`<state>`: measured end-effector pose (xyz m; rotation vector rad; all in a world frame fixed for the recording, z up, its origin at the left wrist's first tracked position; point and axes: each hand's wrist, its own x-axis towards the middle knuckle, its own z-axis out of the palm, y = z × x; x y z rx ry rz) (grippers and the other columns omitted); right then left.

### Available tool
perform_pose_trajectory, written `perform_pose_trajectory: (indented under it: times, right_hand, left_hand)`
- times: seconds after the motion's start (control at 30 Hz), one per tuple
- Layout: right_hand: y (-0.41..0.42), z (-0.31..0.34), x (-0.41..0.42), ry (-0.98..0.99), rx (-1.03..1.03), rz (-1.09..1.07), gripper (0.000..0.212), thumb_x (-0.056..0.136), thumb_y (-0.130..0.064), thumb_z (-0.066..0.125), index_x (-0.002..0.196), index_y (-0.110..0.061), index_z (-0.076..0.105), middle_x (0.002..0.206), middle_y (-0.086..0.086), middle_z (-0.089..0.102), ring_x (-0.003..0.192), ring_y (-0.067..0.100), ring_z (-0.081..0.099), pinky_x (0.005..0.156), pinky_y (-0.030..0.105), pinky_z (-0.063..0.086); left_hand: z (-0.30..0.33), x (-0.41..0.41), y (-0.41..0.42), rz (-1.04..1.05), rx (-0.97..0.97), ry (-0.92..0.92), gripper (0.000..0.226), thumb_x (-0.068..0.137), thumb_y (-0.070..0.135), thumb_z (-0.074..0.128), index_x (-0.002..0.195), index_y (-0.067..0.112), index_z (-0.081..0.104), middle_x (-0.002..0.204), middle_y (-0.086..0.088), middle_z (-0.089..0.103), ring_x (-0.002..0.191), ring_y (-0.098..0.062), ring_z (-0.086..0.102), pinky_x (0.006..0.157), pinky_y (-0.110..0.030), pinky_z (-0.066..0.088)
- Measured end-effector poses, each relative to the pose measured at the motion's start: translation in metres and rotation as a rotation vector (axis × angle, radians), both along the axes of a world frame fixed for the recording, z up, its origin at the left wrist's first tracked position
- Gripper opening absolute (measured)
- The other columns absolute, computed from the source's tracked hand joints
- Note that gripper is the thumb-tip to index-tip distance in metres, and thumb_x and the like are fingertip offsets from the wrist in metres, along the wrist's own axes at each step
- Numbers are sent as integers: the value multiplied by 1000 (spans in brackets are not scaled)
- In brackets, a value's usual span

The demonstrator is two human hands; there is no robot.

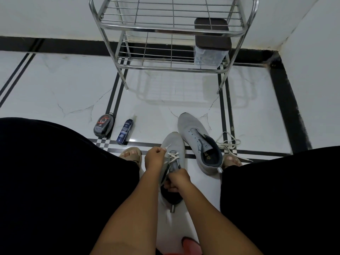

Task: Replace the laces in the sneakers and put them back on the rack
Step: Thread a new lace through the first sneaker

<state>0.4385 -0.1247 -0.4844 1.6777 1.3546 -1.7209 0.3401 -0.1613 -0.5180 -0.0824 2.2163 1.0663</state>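
A grey sneaker lies on the floor between my knees, toe pointing away, with a white lace crossed through its front eyelets. My left hand pinches one lace end at the sneaker's left side. My right hand grips the other part of the lace over the sneaker's tongue and opening. A second grey sneaker lies just to the right with no lace in it. A loose white lace is piled on the floor by its right side. The metal shoe rack stands ahead against the wall.
A clear box with a dark lid sits on the rack's lower shelf at the right. A shoe polish sponge and a blue spray can lie on the floor at the left. My sandalled feet flank the sneakers. Walls close the right corner.
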Motion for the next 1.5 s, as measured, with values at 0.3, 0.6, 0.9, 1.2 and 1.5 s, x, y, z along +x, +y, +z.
perform_pose_trajectory:
  times: [0.3,0.6,0.9,1.2,1.5]
  right_hand:
    - [0,13,-2,138,48,432,16,90,-15,56,88,-4,66,64,6,67,43,11,62,47,21,51]
    - [34,-13,13,-99,647,510,43,85,-42,65,118,-16,57,117,6,59,108,27,59,78,31,45]
    - [49,-33,15,-36,485,424,24,91,-18,54,106,-11,70,111,13,67,103,32,60,73,26,41]
    - [49,-48,16,-32,446,335,23,88,-12,52,103,-13,70,107,12,68,98,31,61,71,25,40]
    - [49,-53,14,19,331,195,15,83,-24,58,87,-14,70,95,9,70,92,28,64,76,31,52]
  left_hand:
    - [2,-8,3,34,46,11,19,90,30,61,81,14,65,81,-4,65,83,-24,61,76,-31,46]
    - [-2,13,4,-273,-145,37,13,83,31,62,73,26,67,92,-2,68,91,-24,62,78,-31,49]
    - [-5,28,1,-310,-313,69,6,78,30,64,78,26,70,121,5,51,110,-23,53,92,-35,46]
    - [-9,31,1,-356,-311,173,12,80,29,66,89,24,71,119,4,51,110,-20,50,89,-32,44]
    - [-15,40,2,-485,-316,362,17,81,33,67,94,23,76,114,5,53,113,-19,47,92,-33,41]
